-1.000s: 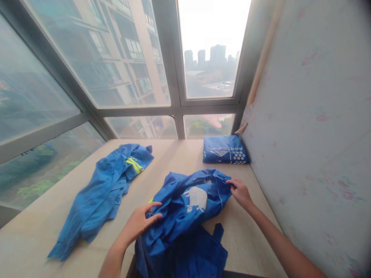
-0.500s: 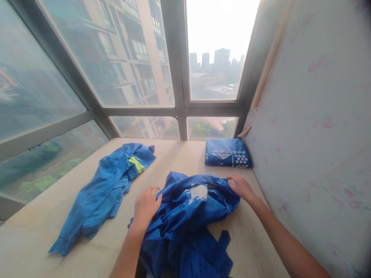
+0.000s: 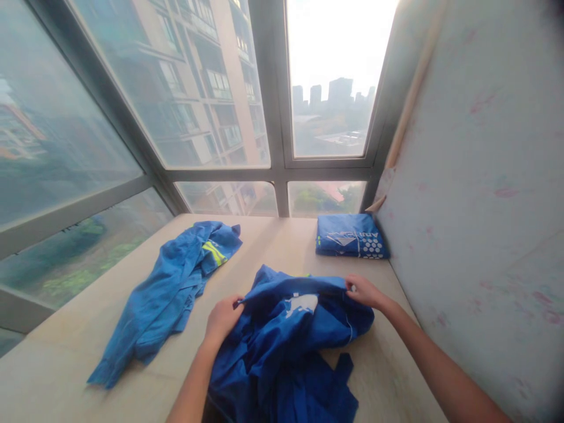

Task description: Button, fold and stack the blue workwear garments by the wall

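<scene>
A crumpled dark blue work garment [image 3: 282, 346], its exact cut hidden by the folds, lies bunched on the pale surface before me. A white patch shows inside its upper part. My left hand [image 3: 225, 319] pinches the garment's upper left edge. On the other side, my right hand [image 3: 362, 290] is closed on the upper right edge, thumb and fingers together. Between the two hands the edge is stretched and slightly raised. A strap-like tab [image 3: 345, 365] sticks out at the lower right of the cloth.
To the left, a lighter blue jacket [image 3: 170, 294] with a yellow-green stripe lies loosely spread. A folded blue garment [image 3: 351, 236] with white print sits at the back right by the wall [image 3: 476, 223]. Framed windows [image 3: 277, 174] bound the pale ledge [image 3: 268, 241] behind and left.
Both hands have closed on the garment's upper edge, and the cloth between them is pulled straighter and lifted a little. The view has shifted slightly.
</scene>
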### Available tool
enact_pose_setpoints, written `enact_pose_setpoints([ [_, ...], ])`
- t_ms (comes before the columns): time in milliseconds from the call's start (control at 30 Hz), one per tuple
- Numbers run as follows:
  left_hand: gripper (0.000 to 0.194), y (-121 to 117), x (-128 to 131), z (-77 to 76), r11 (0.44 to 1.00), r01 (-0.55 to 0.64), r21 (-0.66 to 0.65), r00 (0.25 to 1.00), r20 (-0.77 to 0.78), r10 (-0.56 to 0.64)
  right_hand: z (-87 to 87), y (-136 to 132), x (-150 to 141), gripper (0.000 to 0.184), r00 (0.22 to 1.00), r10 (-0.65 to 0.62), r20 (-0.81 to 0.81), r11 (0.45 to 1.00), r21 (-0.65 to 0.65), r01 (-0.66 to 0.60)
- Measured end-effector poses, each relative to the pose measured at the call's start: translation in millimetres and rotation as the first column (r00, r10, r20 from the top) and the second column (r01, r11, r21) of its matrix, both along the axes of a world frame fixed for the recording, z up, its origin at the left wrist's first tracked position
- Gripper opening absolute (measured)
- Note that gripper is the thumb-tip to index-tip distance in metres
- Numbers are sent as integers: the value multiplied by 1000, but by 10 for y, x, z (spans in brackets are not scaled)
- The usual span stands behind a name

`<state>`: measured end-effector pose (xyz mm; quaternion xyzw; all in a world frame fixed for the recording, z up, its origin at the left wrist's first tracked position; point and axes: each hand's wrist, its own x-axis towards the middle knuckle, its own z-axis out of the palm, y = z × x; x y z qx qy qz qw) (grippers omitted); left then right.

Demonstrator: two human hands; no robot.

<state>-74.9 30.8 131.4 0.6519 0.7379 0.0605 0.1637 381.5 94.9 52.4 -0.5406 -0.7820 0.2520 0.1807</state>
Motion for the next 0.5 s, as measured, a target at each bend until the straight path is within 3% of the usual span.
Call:
enact_pose_setpoints([
  [133,28,-10,-86,384,977,-113,178,987,129,91,394,-22,74,8,1000,-5,-1,988,155,5],
  [233,30,-58,-43,744,924,-133,358,980,185,69,602,-41,26,10,999,5,-50,977,215,6],
  [333,31,-145,36,1021,861,-89,501,977,212,-22,557,-53,-156,24,998,51,-46,973,228,-39],
  [500,26,-382,135,1265,796,85,599,938,222,-267,266,27,-693,64,994,100,52,978,176,-108],
])
